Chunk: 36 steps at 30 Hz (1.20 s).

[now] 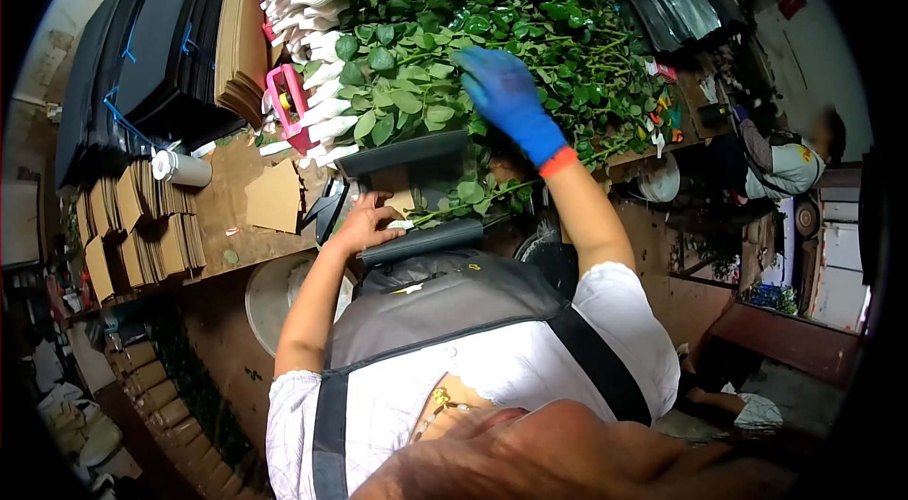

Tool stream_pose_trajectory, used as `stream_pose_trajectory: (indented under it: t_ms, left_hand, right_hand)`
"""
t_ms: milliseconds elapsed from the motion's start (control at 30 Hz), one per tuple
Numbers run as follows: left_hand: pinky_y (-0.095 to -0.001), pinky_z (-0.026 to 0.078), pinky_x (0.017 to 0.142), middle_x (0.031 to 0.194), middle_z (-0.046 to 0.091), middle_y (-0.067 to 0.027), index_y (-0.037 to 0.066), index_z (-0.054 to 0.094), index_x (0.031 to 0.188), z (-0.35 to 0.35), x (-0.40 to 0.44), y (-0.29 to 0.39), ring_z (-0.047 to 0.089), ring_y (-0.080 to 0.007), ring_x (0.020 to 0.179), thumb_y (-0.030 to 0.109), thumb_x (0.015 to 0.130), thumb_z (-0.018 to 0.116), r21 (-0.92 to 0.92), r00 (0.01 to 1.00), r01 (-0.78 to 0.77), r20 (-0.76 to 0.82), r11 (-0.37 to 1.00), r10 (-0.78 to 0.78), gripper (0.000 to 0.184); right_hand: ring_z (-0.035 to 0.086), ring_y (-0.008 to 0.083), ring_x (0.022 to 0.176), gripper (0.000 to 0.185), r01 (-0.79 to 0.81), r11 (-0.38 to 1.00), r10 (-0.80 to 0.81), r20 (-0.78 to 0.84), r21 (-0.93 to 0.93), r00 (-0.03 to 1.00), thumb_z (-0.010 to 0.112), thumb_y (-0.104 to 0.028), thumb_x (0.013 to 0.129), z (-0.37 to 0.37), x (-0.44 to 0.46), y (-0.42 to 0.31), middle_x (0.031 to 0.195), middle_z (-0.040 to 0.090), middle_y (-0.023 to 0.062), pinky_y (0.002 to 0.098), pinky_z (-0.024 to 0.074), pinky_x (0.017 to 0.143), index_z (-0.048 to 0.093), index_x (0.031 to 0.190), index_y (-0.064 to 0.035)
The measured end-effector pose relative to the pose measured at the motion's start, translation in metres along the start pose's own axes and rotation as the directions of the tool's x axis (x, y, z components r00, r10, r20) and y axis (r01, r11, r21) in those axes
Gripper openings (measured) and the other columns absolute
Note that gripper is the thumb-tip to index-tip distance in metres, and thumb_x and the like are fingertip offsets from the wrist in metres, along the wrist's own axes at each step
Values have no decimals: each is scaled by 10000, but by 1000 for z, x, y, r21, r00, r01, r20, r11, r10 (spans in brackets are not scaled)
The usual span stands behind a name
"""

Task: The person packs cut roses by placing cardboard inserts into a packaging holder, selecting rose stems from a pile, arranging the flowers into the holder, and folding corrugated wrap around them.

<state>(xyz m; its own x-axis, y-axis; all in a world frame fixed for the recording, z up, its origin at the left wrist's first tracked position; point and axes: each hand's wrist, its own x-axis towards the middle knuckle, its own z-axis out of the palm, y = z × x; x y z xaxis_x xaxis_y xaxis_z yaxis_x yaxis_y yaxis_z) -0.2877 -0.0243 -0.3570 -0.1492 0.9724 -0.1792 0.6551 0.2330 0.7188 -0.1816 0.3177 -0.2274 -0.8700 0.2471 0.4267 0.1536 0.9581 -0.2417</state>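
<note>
In the head view, the bare left hand [367,224] lay with its fingers loosely curved and slightly apart beside a small white flower tip [401,225]; whether they pinched it, I could not tell. Tip and green leafy stem [470,192] lay inside a dark grey, trough-like holder [424,243] against the person's body. The right hand [501,88], in a blue knitted glove with a red cuff, reached over a deep heap of green, leafy cut stems [407,103], fingers close together; any grip was hidden. White netted flower heads [329,110] lined the heap's left edge. Good handling probably called for steadying the tip lightly, keeping heads level and lifting stems singly so the tangled leaves did not tear.
</note>
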Motion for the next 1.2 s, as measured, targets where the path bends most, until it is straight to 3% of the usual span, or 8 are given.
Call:
stream_pose_trajectory:
  t_ms: [167, 300, 433, 567, 733, 767, 1100, 1200]
  left_hand:
    - [-442, 390, 1077, 1353, 543, -176, 143, 764, 1037, 10, 1, -7, 476, -366, 1273, 304, 829, 790, 30, 998, -12, -56, 999, 14, 265]
    - [-447, 396, 1063, 1345, 548, -173, 151, 764, 1035, 12, 1, -6, 483, -377, 1244, 300, 815, 799, 2, 997, 13, -81, 1000, -13, 268]
    - [-443, 404, 1048, 1326, 551, -177, 141, 762, 1027, 18, 2, -19, 476, -388, 1238, 290, 797, 803, 38, 997, -25, -77, 999, 28, 277]
    - [-435, 444, 1018, 1303, 582, -173, 110, 607, 1217, 34, -1, -32, 529, -377, 1217, 246, 780, 822, -144, 989, 43, -131, 989, -62, 506]
    - [-372, 527, 904, 1293, 617, -141, 74, 388, 1474, 29, -3, -20, 649, -300, 1056, 189, 699, 912, -277, 958, -33, -283, 960, -49, 943]
    - [-324, 548, 807, 1280, 615, -113, 116, 440, 1470, 22, -3, -11, 655, -232, 931, 179, 668, 936, -472, 955, 198, -105, 859, -278, 944]
    - [-380, 541, 813, 1131, 625, -144, 133, 522, 1349, 23, 0, -18, 643, -307, 965, 262, 708, 902, -201, 981, 31, -182, 979, -69, 757]
    - [-415, 525, 868, 1149, 626, -167, 162, 482, 1438, 13, 3, -11, 629, -347, 1030, 284, 693, 900, -224, 985, 125, -89, 966, -148, 863]
  right_hand:
    - [509, 288, 1259, 233, -7, 933, 82, 192, -360, 978, 642, -260, 890, 28, 32, -1, 1370, 550, 91, 477, 449, 1003, 665, 1097, -156]
    - [595, 315, 1126, 404, 160, 984, -177, -288, -83, 941, 671, -160, 855, -21, 41, -20, 1231, 640, 82, 441, 487, 987, 649, 1256, -203]
    - [630, 307, 1056, 527, 287, 951, -309, -282, -119, 908, 651, -51, 830, -69, 20, -46, 1151, 672, 73, 416, 530, 915, 629, 1321, -238]
    - [647, 270, 796, 344, 334, 942, -335, 110, 30, 936, 598, -72, 858, -96, -26, -78, 912, 657, 64, 397, 532, 673, 666, 1125, -278]
    - [683, 286, 873, 217, 144, 965, 14, 594, -217, 804, 625, -139, 853, 1, -118, -17, 908, 672, 75, 427, 535, 710, 681, 1038, -238]
    - [687, 290, 901, 196, 81, 963, 103, 627, -259, 772, 641, -159, 844, 27, -134, -2, 939, 680, 76, 433, 535, 728, 691, 1020, -229]
    - [660, 302, 1062, 257, -315, 900, 433, 703, -302, 564, 657, -327, 869, -8, -81, -1, 1140, 695, 85, 419, 525, 892, 713, 1091, -210]
    - [634, 289, 1125, 239, -319, 948, 302, 279, 16, 912, 652, -296, 882, -24, -40, -6, 1264, 658, 86, 422, 494, 966, 706, 1089, -190]
